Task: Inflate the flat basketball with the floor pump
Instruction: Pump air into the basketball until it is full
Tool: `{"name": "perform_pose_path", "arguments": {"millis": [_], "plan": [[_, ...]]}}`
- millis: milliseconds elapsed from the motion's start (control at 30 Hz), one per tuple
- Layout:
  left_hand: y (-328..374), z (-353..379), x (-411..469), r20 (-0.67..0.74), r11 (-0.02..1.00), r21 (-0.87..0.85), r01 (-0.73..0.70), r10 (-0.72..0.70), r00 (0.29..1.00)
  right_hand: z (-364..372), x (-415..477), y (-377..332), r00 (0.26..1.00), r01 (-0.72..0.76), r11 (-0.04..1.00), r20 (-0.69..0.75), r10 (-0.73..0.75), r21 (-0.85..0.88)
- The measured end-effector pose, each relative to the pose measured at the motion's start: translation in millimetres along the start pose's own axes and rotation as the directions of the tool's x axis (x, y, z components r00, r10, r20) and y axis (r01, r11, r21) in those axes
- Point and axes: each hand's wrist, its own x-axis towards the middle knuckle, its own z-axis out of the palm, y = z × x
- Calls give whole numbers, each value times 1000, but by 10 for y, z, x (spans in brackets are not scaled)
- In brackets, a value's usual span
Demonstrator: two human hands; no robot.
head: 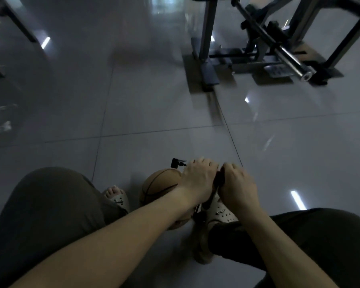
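Note:
An orange-brown basketball (pixel 158 186) lies on the tiled floor between my feet, partly hidden by my left forearm. A black pump chuck with its lever (pixel 177 163) sticks up at the ball's far edge. My left hand (pixel 197 179) and my right hand (pixel 237 186) sit side by side, both curled round the black handle of the floor pump (pixel 220 177). The pump's shaft (pixel 204 206) runs down between the hands toward my right foot; its base is hidden.
A grey metal gym machine (pixel 264 48) with bars and a steel tube stands at the far right. Dark frame legs (pixel 19 28) show at the upper left. My knees in dark trousers flank the ball; my sandalled feet (pixel 116 196) rest on the glossy tiles.

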Motion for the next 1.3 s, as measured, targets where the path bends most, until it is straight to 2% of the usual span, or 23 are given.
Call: {"name": "perform_pose_path", "arguments": {"millis": [100,167,233,333,567,800,900,1000,1100,1200,1300], "plan": [[74,-483,83,-156,994,-58,-94,84,984,-378,-19,-30,964,86,996,-255,-73,38],[120,-631,61,-267,988,-45,-146,129,955,-507,-65,-15,936,112,994,-333,-111,-17],[145,-606,12,-331,988,-1,-156,147,932,-503,-69,-21,942,88,989,-313,-122,-120],[145,-251,-96,-337,992,97,-75,104,936,-236,-92,-89,963,59,972,-243,-116,-229],[-34,407,-164,-178,983,180,27,5,984,379,-21,-63,999,49,970,-6,-52,-238],[-131,901,-250,73,974,218,59,-76,994,757,7,16,968,68,967,250,-4,-246],[-98,926,-229,107,979,190,75,-97,990,787,9,83,953,95,964,302,-16,-247],[-43,804,-196,162,988,150,42,-67,984,581,-15,84,943,27,987,333,27,-158],[30,420,-99,83,998,63,7,-12,996,218,-21,44,972,-41,997,228,55,-62],[96,-163,40,-105,999,-23,-43,40,994,-222,-16,-9,999,-1,999,-54,-1,-40],[134,-575,102,-290,990,-87,-109,79,954,-510,-38,-24,944,100,995,-313,-100,-18]]}}
